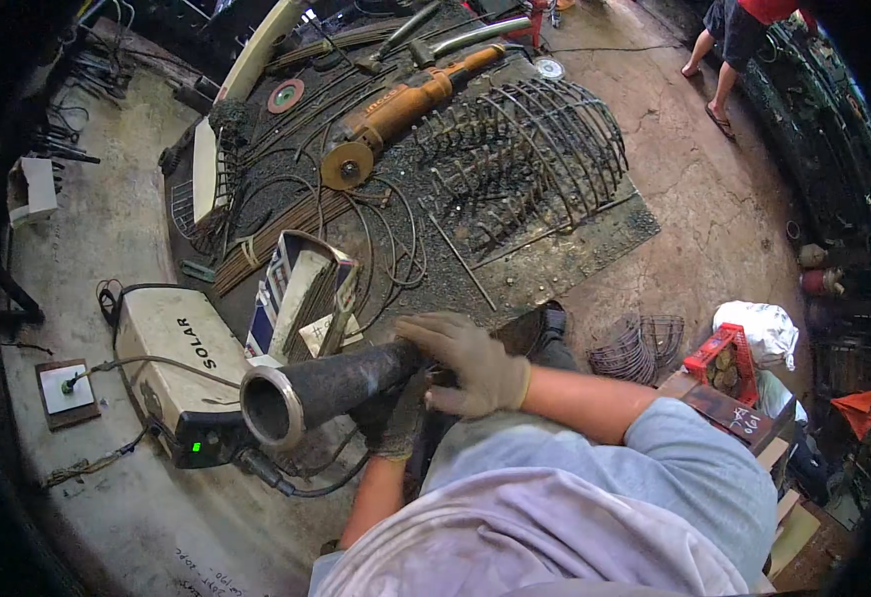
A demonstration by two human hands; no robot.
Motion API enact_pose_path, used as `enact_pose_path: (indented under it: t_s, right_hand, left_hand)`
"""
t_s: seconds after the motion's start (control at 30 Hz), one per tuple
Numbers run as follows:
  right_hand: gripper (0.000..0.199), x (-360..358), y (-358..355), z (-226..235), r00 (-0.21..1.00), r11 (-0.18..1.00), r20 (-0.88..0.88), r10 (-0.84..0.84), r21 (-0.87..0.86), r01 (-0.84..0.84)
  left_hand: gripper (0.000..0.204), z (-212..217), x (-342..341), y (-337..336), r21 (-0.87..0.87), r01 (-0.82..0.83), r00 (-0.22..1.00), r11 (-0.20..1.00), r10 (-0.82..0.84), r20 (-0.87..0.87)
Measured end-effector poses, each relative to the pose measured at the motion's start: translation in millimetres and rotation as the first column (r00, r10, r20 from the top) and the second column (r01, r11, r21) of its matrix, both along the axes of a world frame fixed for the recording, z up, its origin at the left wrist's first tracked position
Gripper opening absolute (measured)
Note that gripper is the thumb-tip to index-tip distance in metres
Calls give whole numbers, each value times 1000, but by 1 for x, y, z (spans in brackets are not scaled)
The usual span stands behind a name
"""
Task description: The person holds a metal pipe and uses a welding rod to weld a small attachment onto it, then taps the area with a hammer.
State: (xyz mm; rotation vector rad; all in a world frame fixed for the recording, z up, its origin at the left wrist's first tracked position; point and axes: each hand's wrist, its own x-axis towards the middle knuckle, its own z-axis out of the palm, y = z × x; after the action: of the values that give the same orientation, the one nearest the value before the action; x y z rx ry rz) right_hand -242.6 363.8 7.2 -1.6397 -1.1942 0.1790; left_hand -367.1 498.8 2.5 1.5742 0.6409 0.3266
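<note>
A dark, thick-walled steel pipe (346, 383) is held at a slant in front of my body, its bright ring-shaped open end toward the left. My right hand (470, 363), in a dirty work glove, grips the pipe's far end from above, thumb on the near side. Under the pipe is my left hand (393, 426), also gloved; it supports the pipe from below, and its fingers are mostly hidden by the pipe. Just behind the pipe stands an open cardboard box (291, 289) with thin rods in it.
A cream welding machine (182, 348) with cables sits on the left. Beyond, a dark work surface carries an orange angle grinder (396, 109), a curved rod cage (565, 139), loose rods (276, 239) and hammers (396, 45). A red crate (729, 363) is at right; another person's legs (719, 70) show at upper right.
</note>
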Motion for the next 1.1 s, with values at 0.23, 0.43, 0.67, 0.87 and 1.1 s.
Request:
enact_pose_path:
  t_s: [0.23,0.43,0.67,0.87,1.1]
  right_hand:
    - [53,-26,37,-32,908,892,-103,-407,167,419]
    - [42,-18,44,-38,936,909,-46,-349,225,350]
    - [46,-5,60,-31,899,912,-246,-361,107,396]
    - [50,4,66,-31,923,964,-291,-251,13,266]
    - [63,-5,49,-21,879,865,-234,-415,200,461]
  left_hand:
    - [35,-40,-15,24,-132,103,994,986,-106,-11]
    - [42,-60,-27,34,285,284,947,915,-223,-230]
    - [46,-64,-23,28,66,297,943,953,-282,-177]
    - [48,-71,-17,29,-409,204,978,889,-202,49]
    - [52,-70,-20,28,-826,209,967,524,14,254]
